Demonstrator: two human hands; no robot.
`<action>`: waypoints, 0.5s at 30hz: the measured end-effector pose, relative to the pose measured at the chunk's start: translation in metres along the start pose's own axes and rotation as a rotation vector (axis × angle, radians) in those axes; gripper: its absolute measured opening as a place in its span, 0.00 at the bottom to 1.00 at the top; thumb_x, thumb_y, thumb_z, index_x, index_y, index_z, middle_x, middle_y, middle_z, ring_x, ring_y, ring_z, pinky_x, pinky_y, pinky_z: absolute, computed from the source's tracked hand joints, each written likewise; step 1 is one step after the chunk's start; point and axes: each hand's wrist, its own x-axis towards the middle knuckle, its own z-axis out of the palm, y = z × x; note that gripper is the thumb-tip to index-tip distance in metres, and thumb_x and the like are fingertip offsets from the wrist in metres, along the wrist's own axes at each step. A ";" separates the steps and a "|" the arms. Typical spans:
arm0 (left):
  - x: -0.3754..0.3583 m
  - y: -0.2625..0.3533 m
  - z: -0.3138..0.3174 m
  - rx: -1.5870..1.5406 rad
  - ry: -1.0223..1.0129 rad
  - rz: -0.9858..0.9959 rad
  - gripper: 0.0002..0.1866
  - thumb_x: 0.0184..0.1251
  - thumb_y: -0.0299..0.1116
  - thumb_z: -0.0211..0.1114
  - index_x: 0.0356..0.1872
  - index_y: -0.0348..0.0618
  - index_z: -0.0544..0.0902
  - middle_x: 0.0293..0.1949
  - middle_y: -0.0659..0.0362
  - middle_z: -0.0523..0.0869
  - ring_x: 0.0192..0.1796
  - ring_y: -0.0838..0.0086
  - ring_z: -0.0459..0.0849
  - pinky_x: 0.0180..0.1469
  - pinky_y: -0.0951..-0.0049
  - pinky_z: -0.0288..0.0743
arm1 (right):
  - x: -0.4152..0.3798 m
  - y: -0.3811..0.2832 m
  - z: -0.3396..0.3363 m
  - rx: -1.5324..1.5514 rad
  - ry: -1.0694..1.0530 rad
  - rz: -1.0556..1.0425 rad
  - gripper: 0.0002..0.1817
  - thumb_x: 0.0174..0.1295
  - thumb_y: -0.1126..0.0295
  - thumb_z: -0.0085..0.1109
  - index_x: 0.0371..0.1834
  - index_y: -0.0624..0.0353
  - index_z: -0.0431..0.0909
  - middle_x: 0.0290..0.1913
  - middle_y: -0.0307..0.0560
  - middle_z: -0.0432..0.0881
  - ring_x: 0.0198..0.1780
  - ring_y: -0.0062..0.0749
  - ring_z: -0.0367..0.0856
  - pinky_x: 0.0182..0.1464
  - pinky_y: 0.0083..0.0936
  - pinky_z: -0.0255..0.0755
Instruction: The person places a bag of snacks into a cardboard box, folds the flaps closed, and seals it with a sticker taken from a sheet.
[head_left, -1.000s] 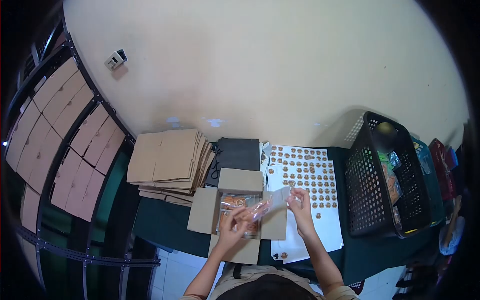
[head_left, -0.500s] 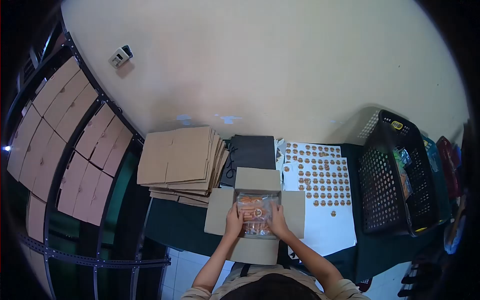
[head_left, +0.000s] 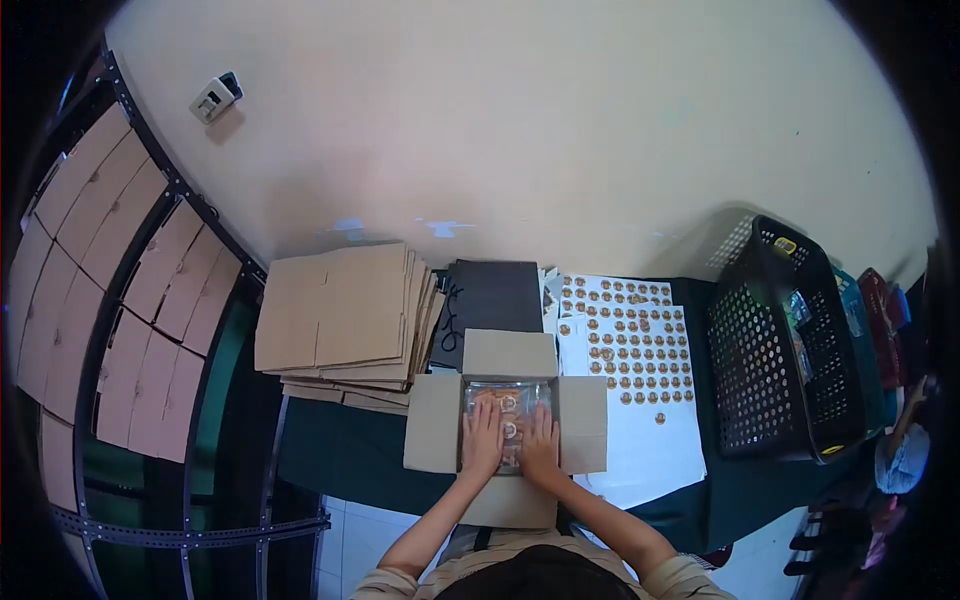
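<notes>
An open cardboard box stands at the table's front edge with its flaps folded outward. Inside it lie clear plastic packets of orange-brown pieces, with round stickers on them. My left hand rests flat on the left side of the packets, fingers stretched forward. On the right side, my right hand lies flat in the same way, fingers extended. The strip of packets between the hands shows; the parts under my palms are hidden.
Flattened cartons are stacked left of the box, beside a black folder. Sticker sheets lie to the right, then a black perforated basket. A metal rack holding cardboard boxes stands at far left.
The packet that both hands held by its sides now lies down in the box. My hands have gone from gripping it to lying flat on top. The view has shifted slightly.
</notes>
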 end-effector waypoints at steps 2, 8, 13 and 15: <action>-0.007 0.001 0.004 -0.037 0.022 0.089 0.25 0.65 0.33 0.49 0.63 0.38 0.62 0.66 0.48 0.59 0.69 0.52 0.53 0.65 0.44 0.49 | 0.003 -0.004 -0.006 0.010 -0.035 0.012 0.29 0.55 0.65 0.52 0.60 0.67 0.62 0.68 0.66 0.51 0.65 0.57 0.56 0.59 0.51 0.59; -0.016 -0.015 0.009 -0.073 -0.043 0.080 0.26 0.58 0.29 0.55 0.60 0.42 0.65 0.60 0.47 0.65 0.65 0.54 0.61 0.64 0.48 0.54 | -0.003 -0.008 0.002 0.094 -0.278 0.160 0.30 0.55 0.64 0.53 0.63 0.57 0.60 0.63 0.61 0.60 0.61 0.50 0.63 0.54 0.47 0.65; -0.010 -0.021 0.003 -0.024 -0.018 0.183 0.23 0.56 0.27 0.56 0.56 0.41 0.68 0.59 0.47 0.66 0.63 0.54 0.63 0.63 0.48 0.55 | 0.003 -0.010 -0.004 0.131 -0.211 0.157 0.38 0.48 0.61 0.62 0.63 0.57 0.58 0.64 0.61 0.59 0.62 0.51 0.61 0.53 0.48 0.64; -0.008 -0.023 0.004 -0.070 0.003 0.155 0.23 0.55 0.25 0.55 0.56 0.41 0.69 0.62 0.51 0.65 0.67 0.57 0.59 0.65 0.52 0.53 | 0.005 -0.012 -0.005 0.152 -0.238 0.178 0.38 0.48 0.62 0.62 0.64 0.57 0.58 0.64 0.61 0.59 0.62 0.51 0.60 0.54 0.48 0.64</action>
